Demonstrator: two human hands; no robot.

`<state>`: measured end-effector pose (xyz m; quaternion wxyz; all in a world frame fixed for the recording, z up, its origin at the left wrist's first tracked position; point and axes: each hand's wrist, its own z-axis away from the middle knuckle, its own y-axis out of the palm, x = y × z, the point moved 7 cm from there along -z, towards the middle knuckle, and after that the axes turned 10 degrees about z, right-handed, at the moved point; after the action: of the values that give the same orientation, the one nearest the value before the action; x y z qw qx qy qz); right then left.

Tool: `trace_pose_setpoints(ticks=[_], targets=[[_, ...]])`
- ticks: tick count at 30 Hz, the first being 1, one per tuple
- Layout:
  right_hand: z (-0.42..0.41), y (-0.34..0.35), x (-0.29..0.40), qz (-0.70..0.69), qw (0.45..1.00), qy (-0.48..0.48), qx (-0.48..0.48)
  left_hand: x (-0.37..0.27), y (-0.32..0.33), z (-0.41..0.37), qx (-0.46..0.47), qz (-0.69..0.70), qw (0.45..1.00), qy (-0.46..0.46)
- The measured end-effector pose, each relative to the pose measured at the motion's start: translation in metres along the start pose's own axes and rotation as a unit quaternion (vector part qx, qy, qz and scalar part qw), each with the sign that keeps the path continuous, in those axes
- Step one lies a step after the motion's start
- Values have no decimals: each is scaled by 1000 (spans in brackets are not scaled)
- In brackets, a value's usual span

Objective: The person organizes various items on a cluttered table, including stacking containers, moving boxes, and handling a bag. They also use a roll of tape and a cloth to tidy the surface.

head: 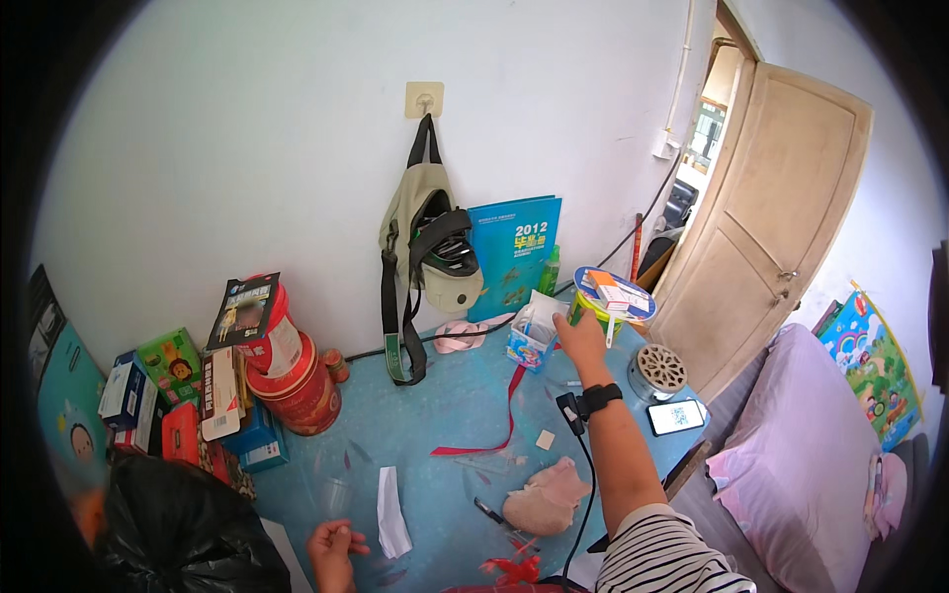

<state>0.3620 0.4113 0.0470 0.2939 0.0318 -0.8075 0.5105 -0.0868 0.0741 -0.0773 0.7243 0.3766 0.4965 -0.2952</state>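
Note:
My right hand [582, 337] reaches to the back right of the blue table [415, 415], between a small printed box [528, 350] holding white items and a green tub [586, 305]. Its fingertips are partly hidden, so its grip is unclear. On the tub's blue-rimmed lid [643, 300] lie an orange-and-white carton [608, 289] and white packets. My left hand [337, 548] is at the near edge with its fingers curled; no held thing shows. Just right of it lies a folded white paper strip [393, 511], and a clear plastic cup [337, 495] is beyond it.
Stacked cartons [222, 393], red tins [296, 385] and a black plastic bag [185, 534] crowd the left. A shoulder bag [434, 244] hangs on the wall. A red ribbon [511, 408], a pink cloth item [545, 500], a round metal tin [658, 370] and a phone [676, 417] lie rightward.

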Motion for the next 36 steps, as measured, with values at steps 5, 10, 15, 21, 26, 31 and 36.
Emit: trace_pose_setpoints(ticks=[5,10,15,21,26,31,36], targets=[[-17,93,-26,5,995,-1,103,-21,18,14,9,-21,1000,-14],[-31,96,-55,86,987,-139,10,-18,27,5,23,-18,999,-19],[69,-6,44,-56,972,-173,151,-7,9,9,-9,-6,999,-34],[162,41,147,-146,889,-316,298,-2,17,-3,16,6,1000,-21],[165,114,212,-43,918,-329,217,-6,1,-7,-14,-6,1000,1],[149,166,254,-20,940,-252,230,14,-26,-11,-50,-2,999,-2],[123,193,262,-66,940,-263,207,20,-21,-13,-34,-39,998,-31]])
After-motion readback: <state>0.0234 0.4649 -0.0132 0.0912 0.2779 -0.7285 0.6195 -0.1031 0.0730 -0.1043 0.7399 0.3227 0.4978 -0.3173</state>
